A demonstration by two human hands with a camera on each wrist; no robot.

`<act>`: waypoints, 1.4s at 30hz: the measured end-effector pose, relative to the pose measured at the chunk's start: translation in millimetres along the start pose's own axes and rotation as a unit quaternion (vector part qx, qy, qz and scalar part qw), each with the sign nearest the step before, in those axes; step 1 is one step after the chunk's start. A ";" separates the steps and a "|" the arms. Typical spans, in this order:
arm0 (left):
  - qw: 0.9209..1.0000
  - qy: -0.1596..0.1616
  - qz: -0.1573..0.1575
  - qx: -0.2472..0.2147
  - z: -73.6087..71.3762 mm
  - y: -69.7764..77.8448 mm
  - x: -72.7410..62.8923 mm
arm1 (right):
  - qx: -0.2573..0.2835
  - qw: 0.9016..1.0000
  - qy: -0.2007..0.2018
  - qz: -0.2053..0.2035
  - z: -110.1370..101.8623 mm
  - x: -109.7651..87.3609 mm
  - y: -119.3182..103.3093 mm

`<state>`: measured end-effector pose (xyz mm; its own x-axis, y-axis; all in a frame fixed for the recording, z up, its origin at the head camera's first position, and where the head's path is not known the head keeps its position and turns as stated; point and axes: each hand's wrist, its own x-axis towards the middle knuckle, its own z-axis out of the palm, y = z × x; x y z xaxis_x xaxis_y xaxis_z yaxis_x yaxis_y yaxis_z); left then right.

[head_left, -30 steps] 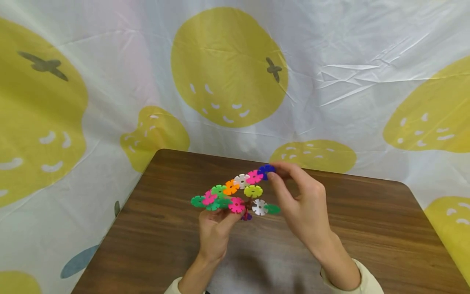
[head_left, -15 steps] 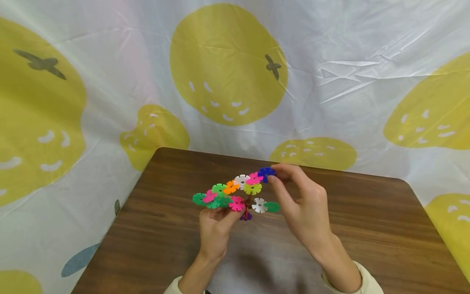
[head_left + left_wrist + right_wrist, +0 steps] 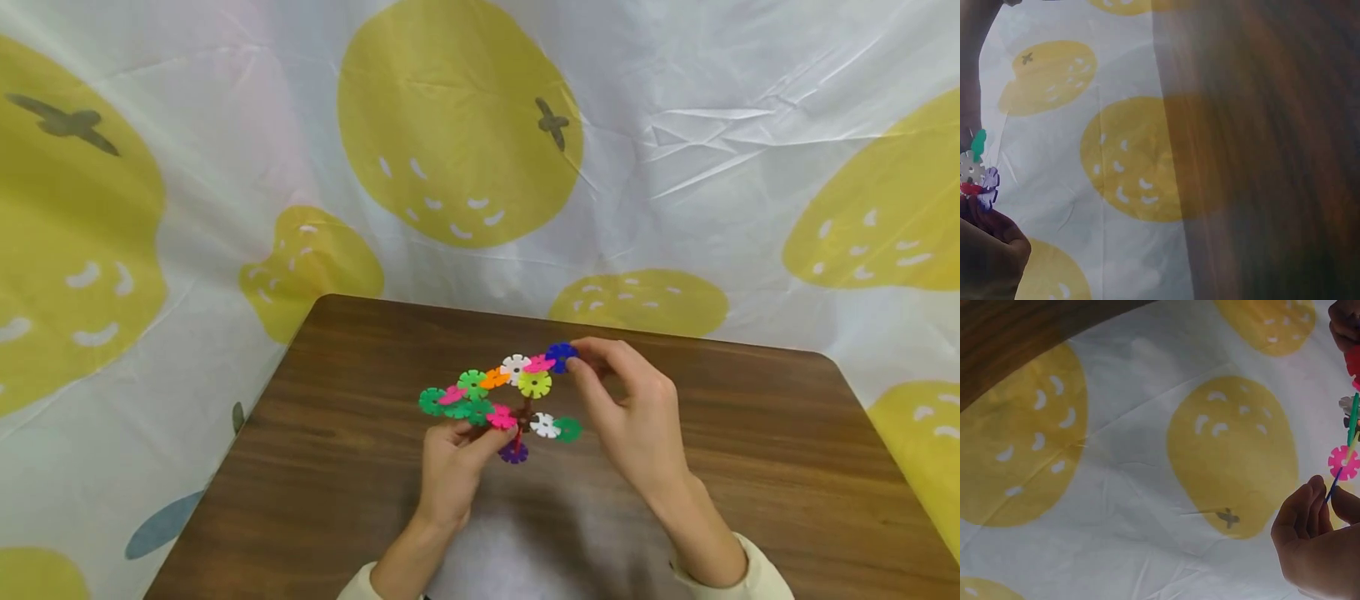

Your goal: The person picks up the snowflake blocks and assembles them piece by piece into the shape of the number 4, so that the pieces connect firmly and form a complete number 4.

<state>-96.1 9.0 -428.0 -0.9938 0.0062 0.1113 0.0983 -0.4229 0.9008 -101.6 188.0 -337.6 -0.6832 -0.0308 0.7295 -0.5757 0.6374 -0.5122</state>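
Several notched plastic discs, joined edge to edge in many colours, form one assembly held above the table. My left hand (image 3: pixel 453 471) pinches it low, by a pink disc (image 3: pixel 502 417). At its upper right end, my right hand (image 3: pixel 637 408) pinches a blue disc (image 3: pixel 561 357) between thumb and fingers. That blue disc meets another pink disc, which the right wrist view shows as a pink disc (image 3: pixel 1344 463) just above the fingertips. Below the middle hangs a purple disc (image 3: pixel 513 452); a white disc (image 3: pixel 545 426) and a green disc (image 3: pixel 567 430) stick out to the right.
A brown wood-grain table (image 3: pixel 750 442) lies under the hands, with rounded far corners. Behind it and along its sides hangs a white curtain (image 3: pixel 675 192) printed with large yellow fruit.
Both hands and the assembly have shifted slightly right in the head view, and the assembly has turned a little. Each hand keeps its grip.
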 end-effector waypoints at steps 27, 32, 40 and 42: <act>0.989 0.030 -0.128 0.072 -3.4 -30.4 0.3 | -0.021 0.992 -0.063 0.103 19.0 -19.0 49.3; 0.987 0.035 -0.132 0.087 -3.6 -32.3 -0.5 | -0.024 0.989 -0.077 0.123 20.5 -20.2 52.0; 0.985 0.041 -0.139 0.090 -5.8 -35.3 -0.8 | -0.002 0.983 -0.090 0.157 25.2 -21.6 55.0; 0.984 0.044 -0.141 0.101 -6.8 -36.0 -1.4 | -0.003 0.982 -0.093 0.163 26.7 -22.4 55.9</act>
<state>-98.6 18.1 -463.4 -0.9827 0.0149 -0.1848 -0.1833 -0.2271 0.9565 -130.5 203.8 -394.7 -0.9015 0.0356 0.4314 -0.3104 0.6414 -0.7016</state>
